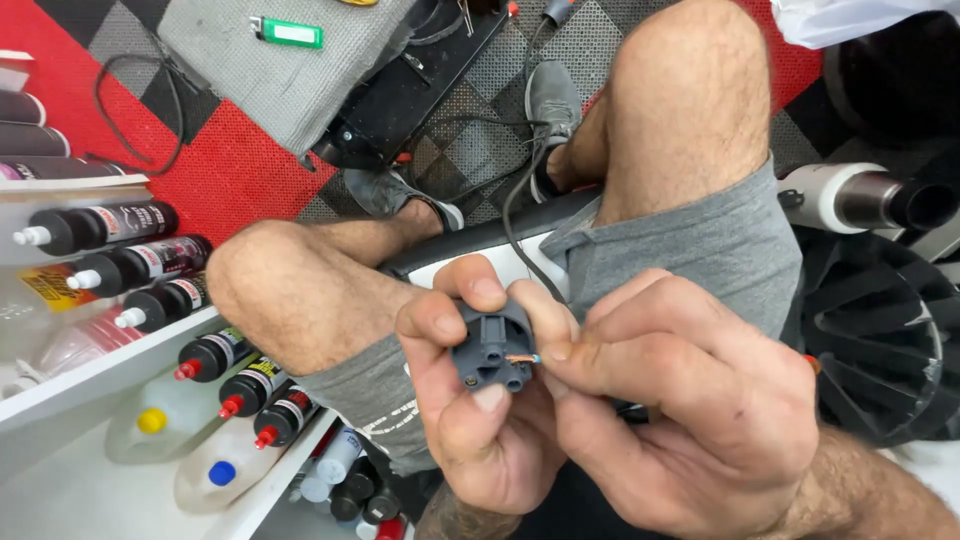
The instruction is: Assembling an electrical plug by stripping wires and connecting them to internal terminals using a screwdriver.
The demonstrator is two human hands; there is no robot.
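Grey plastic plug body (492, 345) sits clamped in the left hand (470, 410) at frame centre; the right hand (680, 400), at three o'clock, pinches the copper wire end (522, 357). Best steadied firmly, strands fed straight into the terminal.

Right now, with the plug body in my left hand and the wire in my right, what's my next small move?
Probably ease the bare copper wire end deeper into the grey plug body: right hand pinches it at the opening, strands still showing, while left hand grips the body.
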